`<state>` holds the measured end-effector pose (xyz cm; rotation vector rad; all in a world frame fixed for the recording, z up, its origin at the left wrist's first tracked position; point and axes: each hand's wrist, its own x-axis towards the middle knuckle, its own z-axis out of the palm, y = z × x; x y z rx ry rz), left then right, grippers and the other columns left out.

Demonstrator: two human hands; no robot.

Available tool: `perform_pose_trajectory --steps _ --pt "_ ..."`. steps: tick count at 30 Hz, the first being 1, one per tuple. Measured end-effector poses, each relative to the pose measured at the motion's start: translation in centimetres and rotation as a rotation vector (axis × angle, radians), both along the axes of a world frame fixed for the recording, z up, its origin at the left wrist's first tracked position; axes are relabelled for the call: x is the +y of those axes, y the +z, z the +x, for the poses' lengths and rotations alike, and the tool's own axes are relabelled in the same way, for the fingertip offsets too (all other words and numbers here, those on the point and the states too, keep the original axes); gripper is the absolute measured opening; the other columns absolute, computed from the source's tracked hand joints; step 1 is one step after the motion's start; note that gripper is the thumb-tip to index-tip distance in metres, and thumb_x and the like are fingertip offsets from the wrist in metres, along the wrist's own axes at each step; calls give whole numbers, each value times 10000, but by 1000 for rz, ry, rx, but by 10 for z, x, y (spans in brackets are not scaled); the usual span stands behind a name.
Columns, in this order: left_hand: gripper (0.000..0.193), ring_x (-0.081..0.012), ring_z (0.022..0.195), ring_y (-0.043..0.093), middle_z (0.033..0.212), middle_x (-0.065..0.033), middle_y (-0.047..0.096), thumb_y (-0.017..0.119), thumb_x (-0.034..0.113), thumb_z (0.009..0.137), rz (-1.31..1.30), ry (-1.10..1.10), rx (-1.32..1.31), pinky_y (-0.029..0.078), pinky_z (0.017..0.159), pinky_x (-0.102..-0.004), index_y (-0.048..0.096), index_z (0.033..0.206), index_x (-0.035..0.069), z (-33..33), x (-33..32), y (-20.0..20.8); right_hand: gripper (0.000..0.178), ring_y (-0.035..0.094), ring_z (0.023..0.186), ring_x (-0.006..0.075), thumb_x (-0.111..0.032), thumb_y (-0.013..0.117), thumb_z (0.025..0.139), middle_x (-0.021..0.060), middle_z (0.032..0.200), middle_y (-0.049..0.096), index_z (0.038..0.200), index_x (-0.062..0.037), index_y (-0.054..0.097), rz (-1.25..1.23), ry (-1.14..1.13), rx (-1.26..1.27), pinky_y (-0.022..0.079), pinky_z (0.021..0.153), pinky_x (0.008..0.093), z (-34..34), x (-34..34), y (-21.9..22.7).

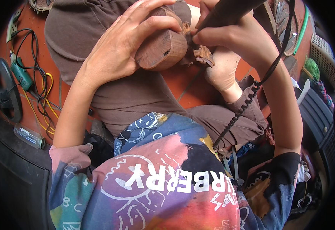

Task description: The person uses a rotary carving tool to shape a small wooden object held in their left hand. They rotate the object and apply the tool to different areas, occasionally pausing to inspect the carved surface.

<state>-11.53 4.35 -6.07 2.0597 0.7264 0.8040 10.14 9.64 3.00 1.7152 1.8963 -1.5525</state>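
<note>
My left hand [115, 46] is wrapped round a reddish-brown carved wood block [161, 51], its thumb and fingers spread over the top and side. The block's smooth, rounded end faces me, with a small dark mark on it. My right hand [229, 36] pinches a dark, tapered tool handle [227, 15] close to its lower end, near the block. What the tool's tip looks like, and whether it touches the wood, I cannot tell. Lighter, rough-cut carved wood [204, 55] shows beneath my right fingers, above my bare foot [223, 71].
A dark coiled cord [248, 99] crosses my right forearm. On the red tiles at left lie a green power tool [21, 74], tangled cables [41, 65], a black wheel [6, 90] and a clear bottle [29, 136]. At right stand a pale basket [323, 57] and a dark ribbed case [317, 119].
</note>
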Motion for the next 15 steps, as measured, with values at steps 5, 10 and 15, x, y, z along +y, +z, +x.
perform_pose_trajectory --steps 5,10,15 --pt "641 -451 1328 424 1437 -233 402 808 103 705 33 -1 -18 360 1104 -534 521 1276 146 -1 1 -11 232 655 750 154 -118 795 722 80 774 688 848 11 649 26 -83 192 510 687 283 16 -6 -7" --pt "644 -441 1343 419 1448 -222 410 810 113 704 15 -1 11 352 1111 -531 521 1278 151 -1 3 -7 179 695 1067 270 -14 618 849 142 956 692 1016 5 556 -27 -389 610 513 956 324 49 -13 -7" --pt "626 -422 1389 396 1481 -176 453 831 101 637 -16 97 73 354 1118 -490 574 1204 168 1 -7 -12 208 646 1136 281 -58 618 894 187 1079 663 1070 49 593 -76 -706 756 491 1019 363 73 -43 -8"
